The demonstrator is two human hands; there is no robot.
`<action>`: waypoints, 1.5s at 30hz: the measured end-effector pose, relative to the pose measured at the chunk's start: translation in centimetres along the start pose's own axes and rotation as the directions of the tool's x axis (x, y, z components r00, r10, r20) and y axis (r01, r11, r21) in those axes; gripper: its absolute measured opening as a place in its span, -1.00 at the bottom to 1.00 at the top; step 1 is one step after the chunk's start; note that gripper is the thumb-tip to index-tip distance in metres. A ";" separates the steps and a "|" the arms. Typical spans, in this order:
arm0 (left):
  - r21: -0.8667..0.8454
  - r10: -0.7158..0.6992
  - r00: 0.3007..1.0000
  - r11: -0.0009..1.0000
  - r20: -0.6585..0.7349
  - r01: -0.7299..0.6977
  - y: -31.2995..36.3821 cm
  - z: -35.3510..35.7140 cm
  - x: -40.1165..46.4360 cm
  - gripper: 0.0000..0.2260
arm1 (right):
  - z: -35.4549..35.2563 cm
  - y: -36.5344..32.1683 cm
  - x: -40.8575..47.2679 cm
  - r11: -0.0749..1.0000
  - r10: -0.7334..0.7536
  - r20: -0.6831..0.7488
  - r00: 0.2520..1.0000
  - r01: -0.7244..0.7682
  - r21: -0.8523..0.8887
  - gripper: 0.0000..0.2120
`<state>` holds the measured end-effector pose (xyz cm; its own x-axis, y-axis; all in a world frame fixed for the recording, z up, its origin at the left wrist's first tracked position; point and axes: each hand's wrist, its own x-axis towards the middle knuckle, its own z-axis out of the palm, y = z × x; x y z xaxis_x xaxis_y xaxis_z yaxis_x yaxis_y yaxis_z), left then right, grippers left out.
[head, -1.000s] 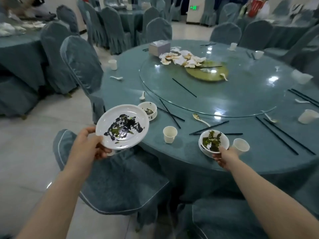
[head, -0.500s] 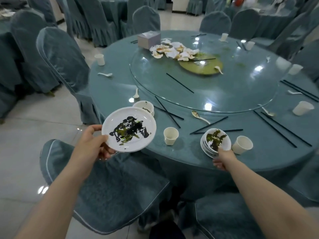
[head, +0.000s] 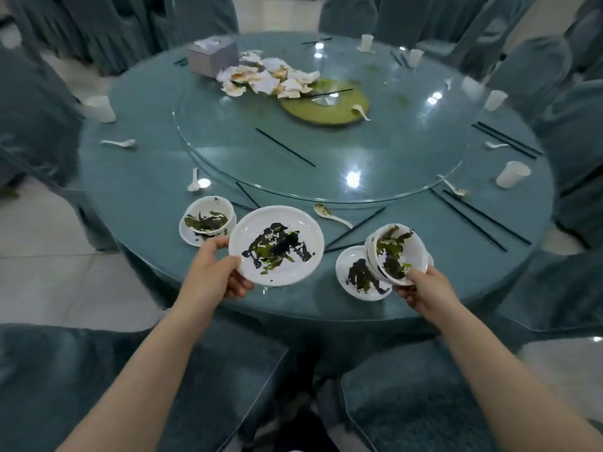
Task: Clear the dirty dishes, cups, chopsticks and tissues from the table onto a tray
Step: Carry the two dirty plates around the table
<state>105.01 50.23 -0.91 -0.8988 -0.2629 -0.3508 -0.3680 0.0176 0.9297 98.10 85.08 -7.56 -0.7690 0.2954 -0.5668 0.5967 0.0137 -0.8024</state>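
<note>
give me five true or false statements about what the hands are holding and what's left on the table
1. The left hand holds a dirty white plate. True.
2. The right hand holds a paper cup. False: it grips a dirty bowl, tilted toward the camera.
3. A small plate smeared with dark food lies on the table beside the tilted bowl. True.
4. The used tissues are piled on the floor. False: they lie on the glass turntable next to a grey tissue box.
5. All the chopsticks have been cleared away. False: black chopsticks lie on the table's right side.
</note>
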 end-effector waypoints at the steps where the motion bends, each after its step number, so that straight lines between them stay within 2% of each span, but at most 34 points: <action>1: 0.005 0.000 0.999 1.000 0.035 -0.001 -0.1 1.5 0.6 -0.76 | -0.9 -0.2 -0.2 1.000 -0.012 -0.009 1.000 0.012 -0.005 -0.83; 5: 0.049 -0.036 0.989 0.998 0.145 0.029 -1.1 7.5 3.1 -0.73 | -4.6 -0.4 -0.7 0.997 -0.074 -0.062 0.995 0.074 0.004 -0.85; 8: 0.081 -0.072 0.983 0.995 0.167 0.059 -3.1 11.6 4.8 -0.73 | -6.9 0.1 -0.6 0.991 -0.131 -0.122 0.984 0.131 -0.009 -0.82; 15: 0.156 -0.163 0.969 0.979 0.185 0.135 -8.0 18.3 8.0 -0.69 | -10.1 2.4 -1.1 0.993 -0.086 -0.184 0.979 0.100 0.065 -0.85; 22: 0.211 -0.215 0.955 0.962 0.206 0.171 -10.4 20.5 8.7 -0.74 | -12.1 3.0 -1.8 0.991 -0.062 -0.197 0.979 0.084 0.104 -0.85; 26: 0.298 -0.231 0.936 0.943 0.265 0.148 -10.1 21.3 8.8 -0.69 | -12.2 3.0 -2.1 0.990 -0.056 -0.181 0.982 0.079 0.121 -0.85; 29: 0.350 -0.256 0.933 0.923 0.253 0.158 -9.4 21.9 9.3 -0.74 | -11.6 3.0 -2.4 0.990 -0.062 -0.160 0.985 0.081 0.118 -0.85; 32: 0.348 -0.253 0.941 0.923 0.224 0.166 -8.4 21.9 9.1 -0.79 | -10.8 2.8 -2.9 0.992 -0.059 -0.136 0.989 0.073 0.103 -0.85; 37: 0.171 -0.176 0.971 0.974 0.161 0.148 -5.3 19.3 7.5 -0.78 | -9.2 2.0 -4.2 0.992 -0.043 -0.077 0.996 0.051 0.112 -0.86; 42: 0.071 -0.037 0.998 0.997 0.057 0.033 -0.8 12.9 6.1 -0.70 | -5.7 0.0 -5.1 0.995 -0.033 0.010 0.999 0.031 0.099 -0.88; 45: 0.021 -0.008 1.000 1.000 -0.028 0.009 1.0 7.5 5.4 -0.65 | -2.3 -1.5 -5.3 0.996 -0.051 0.090 0.995 0.043 0.080 -0.85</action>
<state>97.99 56.10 -2.77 -0.8888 -0.2901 -0.3549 -0.3805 0.0355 0.9241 101.82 85.65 -2.95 -0.8159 0.2067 -0.5400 0.5424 -0.0502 -0.8386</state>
